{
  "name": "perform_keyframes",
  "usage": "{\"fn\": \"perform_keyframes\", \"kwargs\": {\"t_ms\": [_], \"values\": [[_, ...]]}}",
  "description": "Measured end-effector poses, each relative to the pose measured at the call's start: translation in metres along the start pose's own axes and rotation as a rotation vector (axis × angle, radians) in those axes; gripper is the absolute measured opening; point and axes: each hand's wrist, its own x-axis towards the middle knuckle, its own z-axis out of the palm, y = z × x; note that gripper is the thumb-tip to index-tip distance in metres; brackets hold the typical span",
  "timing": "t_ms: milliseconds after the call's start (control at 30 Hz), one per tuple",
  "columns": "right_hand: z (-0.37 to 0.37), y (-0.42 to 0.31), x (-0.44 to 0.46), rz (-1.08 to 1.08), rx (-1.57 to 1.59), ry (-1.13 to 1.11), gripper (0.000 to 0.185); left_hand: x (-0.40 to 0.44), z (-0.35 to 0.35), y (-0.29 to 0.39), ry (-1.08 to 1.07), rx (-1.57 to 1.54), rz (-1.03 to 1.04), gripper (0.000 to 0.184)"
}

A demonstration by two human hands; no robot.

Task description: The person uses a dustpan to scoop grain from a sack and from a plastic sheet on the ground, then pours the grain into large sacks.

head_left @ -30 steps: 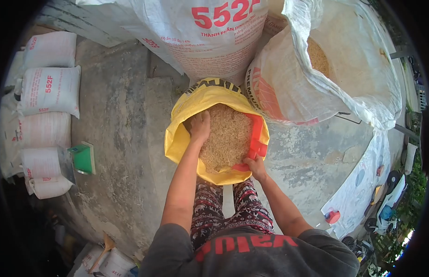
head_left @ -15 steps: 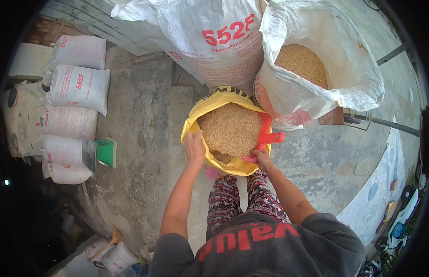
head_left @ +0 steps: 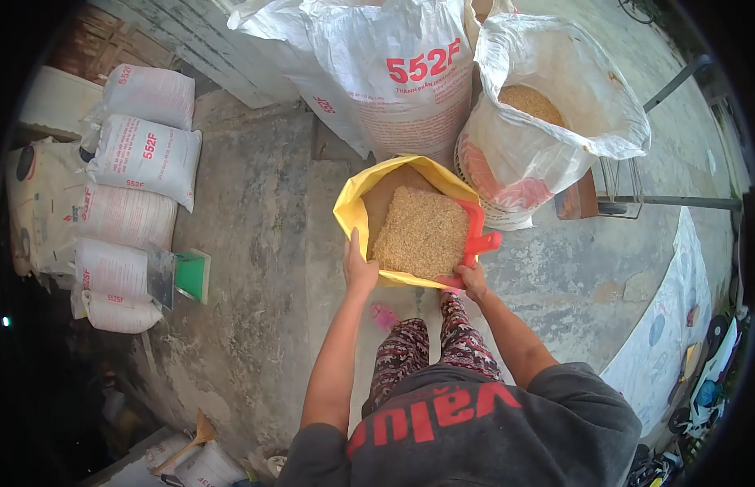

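Note:
A yellow bag (head_left: 355,213) stands open-mouthed in front of my legs, below the tall white sacks. Inside it, tan grain (head_left: 422,234) lies in a squarish heap toward the right, leaving some inner wall bare at the far left. A red plastic scoop (head_left: 475,223) sits against the bag's right side, its short handle pointing right over the rim. My left hand (head_left: 360,266) is closed on the bag's near left rim. At the near right corner, my right hand (head_left: 472,282) is closed on the rim, touching the scoop's lower edge. The bag's base is hidden.
Beyond the bag stand a tall white 552F sack (head_left: 418,105) and an open white sack (head_left: 507,162) holding grain. More filled sacks (head_left: 146,162) are stacked at the left, with a green scoop (head_left: 192,276) beside them. A metal bar (head_left: 678,200) projects at the right.
The grain has slid from filling the bag's mouth into a heap on the right, baring the far left inner wall. Both hands keep their hold on the rim, and the bag sits farther from my legs.

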Motion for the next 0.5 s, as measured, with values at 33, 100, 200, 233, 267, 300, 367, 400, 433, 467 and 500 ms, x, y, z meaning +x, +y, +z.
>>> {"fn": "perform_keyframes", "kwargs": {"t_ms": [33, 100, 200, 233, 267, 300, 367, 400, 433, 467, 500], "values": [[0.003, -0.003, -0.005, 0.030, 0.059, -0.015, 0.018, 0.002, -0.010, 0.004, 0.019, 0.010, 0.024, 0.074], [0.010, -0.013, -0.016, 0.037, 0.121, -0.023, 0.019, 0.000, -0.017, -0.002, 0.055, 0.005, 0.077, 0.074], [0.017, -0.023, -0.030, -0.051, 0.136, 0.007, 0.011, -0.005, -0.026, -0.015, 0.058, -0.023, 0.131, 0.075], [0.012, -0.021, -0.029, -0.043, 0.140, -0.047, 0.016, -0.006, -0.029, -0.021, 0.024, -0.043, 0.124, 0.076], [0.010, -0.017, -0.030, -0.035, 0.142, -0.102, 0.022, -0.006, -0.031, -0.026, 0.019, -0.054, 0.141, 0.076], [0.013, -0.024, -0.039, -0.051, 0.141, -0.091, 0.022, -0.005, -0.034, -0.029, -0.011, -0.042, 0.177, 0.076], [0.020, -0.036, -0.060, -0.045, 0.194, -0.080, 0.025, -0.003, -0.041, -0.036, -0.041, -0.039, 0.224, 0.076], [0.022, -0.037, -0.064, -0.056, 0.193, -0.072, 0.025, -0.002, -0.046, -0.036, -0.090, -0.010, 0.235, 0.076], [0.021, -0.036, -0.067, -0.032, 0.216, -0.071, 0.028, -0.002, -0.050, -0.037, -0.143, 0.019, 0.244, 0.077], [0.020, -0.034, -0.069, -0.006, 0.242, -0.070, 0.030, -0.003, -0.053, -0.037, -0.149, 0.015, 0.253, 0.077], [0.019, -0.031, -0.070, -0.010, 0.245, -0.059, 0.030, -0.006, -0.059, -0.034, -0.181, 0.019, 0.300, 0.078]]}}
